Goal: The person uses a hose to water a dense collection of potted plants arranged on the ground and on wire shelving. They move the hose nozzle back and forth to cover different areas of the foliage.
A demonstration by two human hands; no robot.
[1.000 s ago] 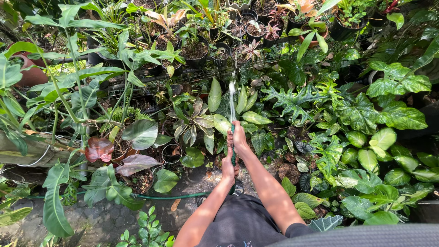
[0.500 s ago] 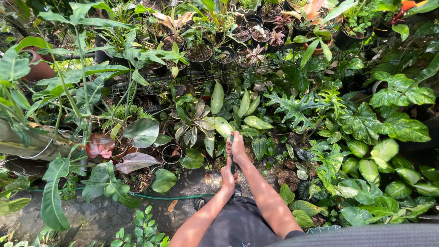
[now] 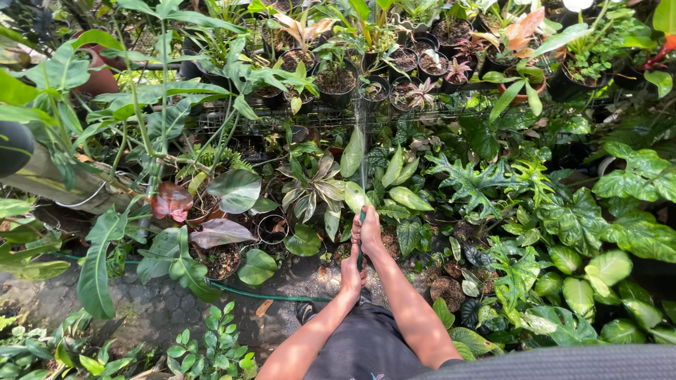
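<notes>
Head view: both hands (image 3: 359, 246) around green hose (image 3: 361, 255), soil-filled black pots (image 3: 336, 83) beyond.

Potted plants (image 3: 336, 77) behind the hose (image 3: 267, 295) — leafy plants (image 3: 563, 225) right.

Head camera looks steeply down, perhaps from standing height.

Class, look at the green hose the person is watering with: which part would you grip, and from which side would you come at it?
Grip the hose near its spraying end, from behind and below, as both hands do here: the right hand at the tip, the left hand just behind. The hose is thin and limp, trailing across the ground, so the free end needs steadying to aim over the potted plants.
</notes>
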